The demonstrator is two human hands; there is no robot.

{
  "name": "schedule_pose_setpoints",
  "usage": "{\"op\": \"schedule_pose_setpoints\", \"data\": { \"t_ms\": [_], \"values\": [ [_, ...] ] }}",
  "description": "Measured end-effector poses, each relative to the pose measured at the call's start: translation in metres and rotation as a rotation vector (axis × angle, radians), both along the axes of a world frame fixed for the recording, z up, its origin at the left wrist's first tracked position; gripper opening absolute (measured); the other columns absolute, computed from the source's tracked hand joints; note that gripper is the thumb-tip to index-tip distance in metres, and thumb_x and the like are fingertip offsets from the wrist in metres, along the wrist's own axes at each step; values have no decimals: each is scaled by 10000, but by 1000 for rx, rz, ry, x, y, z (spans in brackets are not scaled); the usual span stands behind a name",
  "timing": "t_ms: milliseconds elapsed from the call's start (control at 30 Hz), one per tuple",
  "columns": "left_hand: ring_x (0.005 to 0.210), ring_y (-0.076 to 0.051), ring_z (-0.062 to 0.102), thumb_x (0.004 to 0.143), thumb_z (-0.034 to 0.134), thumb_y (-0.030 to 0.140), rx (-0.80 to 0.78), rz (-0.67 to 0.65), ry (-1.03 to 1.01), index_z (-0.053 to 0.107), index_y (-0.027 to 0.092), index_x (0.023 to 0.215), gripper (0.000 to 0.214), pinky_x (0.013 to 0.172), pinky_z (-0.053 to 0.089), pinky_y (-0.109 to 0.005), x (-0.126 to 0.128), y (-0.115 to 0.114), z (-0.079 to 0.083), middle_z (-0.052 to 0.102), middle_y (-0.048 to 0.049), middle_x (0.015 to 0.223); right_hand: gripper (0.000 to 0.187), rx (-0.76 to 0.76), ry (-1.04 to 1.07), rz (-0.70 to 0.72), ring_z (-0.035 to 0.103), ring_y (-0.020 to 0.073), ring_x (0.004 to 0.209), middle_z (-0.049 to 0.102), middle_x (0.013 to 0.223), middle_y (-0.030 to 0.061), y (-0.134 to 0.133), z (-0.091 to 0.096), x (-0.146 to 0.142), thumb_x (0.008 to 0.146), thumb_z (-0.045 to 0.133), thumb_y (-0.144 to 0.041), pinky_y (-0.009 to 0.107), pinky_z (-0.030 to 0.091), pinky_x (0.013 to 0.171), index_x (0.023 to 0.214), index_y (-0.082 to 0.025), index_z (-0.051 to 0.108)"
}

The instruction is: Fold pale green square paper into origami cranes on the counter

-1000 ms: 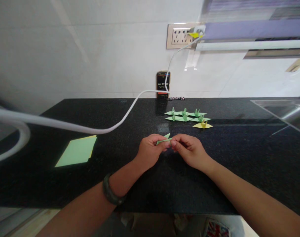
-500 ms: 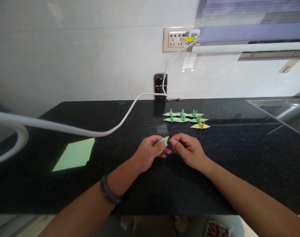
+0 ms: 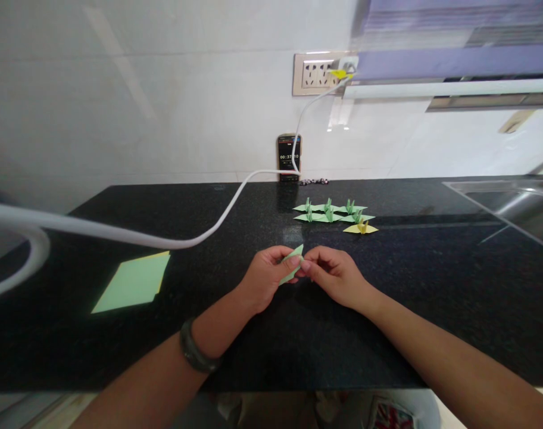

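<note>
My left hand (image 3: 267, 279) pinches a small folded green paper piece (image 3: 293, 262) just above the black counter (image 3: 119, 351). My right hand (image 3: 334, 275) has its fingertips closed on the right edge of the same piece. Both hands meet at the middle of the counter. Beyond them lies a cluster of several finished green paper cranes (image 3: 327, 211) with one yellow crane (image 3: 361, 227) at its right end. A stack of flat green and yellow paper sheets (image 3: 131, 282) lies to the left of my left hand.
A phone (image 3: 289, 157) leans upright against the white wall at the back, showing a timer. A white cable (image 3: 173, 241) runs from the wall socket (image 3: 318, 73) across the counter to the left. A steel sink (image 3: 517, 202) sits at the far right.
Half a second ago my right hand had let go of the paper; it has now come back and pinches it again. The paper has turned from level to slanted.
</note>
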State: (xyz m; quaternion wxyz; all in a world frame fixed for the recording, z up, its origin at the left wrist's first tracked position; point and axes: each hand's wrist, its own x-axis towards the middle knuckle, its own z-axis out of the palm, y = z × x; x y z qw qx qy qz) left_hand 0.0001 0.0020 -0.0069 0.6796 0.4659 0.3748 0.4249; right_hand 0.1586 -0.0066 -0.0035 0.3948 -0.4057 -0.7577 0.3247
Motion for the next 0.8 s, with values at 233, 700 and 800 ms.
{"op": "schedule_pose_setpoints", "data": {
  "t_ms": [233,700,800],
  "values": [
    [606,-89,547,687,595,321,56,-22,33,554,136,726,194,579,439,-225,1,-3,-1,587,-4,647,116,10,-3,-13,416,70,501,494,552,-23,-2,1,-2,733,513,-205,189,337,479,632,-152,499],
    [556,-80,541,656,623,328,38,-24,38,535,143,752,226,547,433,-212,3,-5,4,575,11,630,266,-172,30,67,493,88,552,575,651,19,1,-2,-2,824,424,-369,205,397,513,733,-145,535],
    [594,-99,567,690,583,348,20,-51,47,526,146,763,223,573,444,-231,3,-5,5,579,5,639,277,-201,52,97,505,89,567,579,662,23,1,-1,-1,832,407,-370,201,406,523,727,-142,525]
  ]
}}
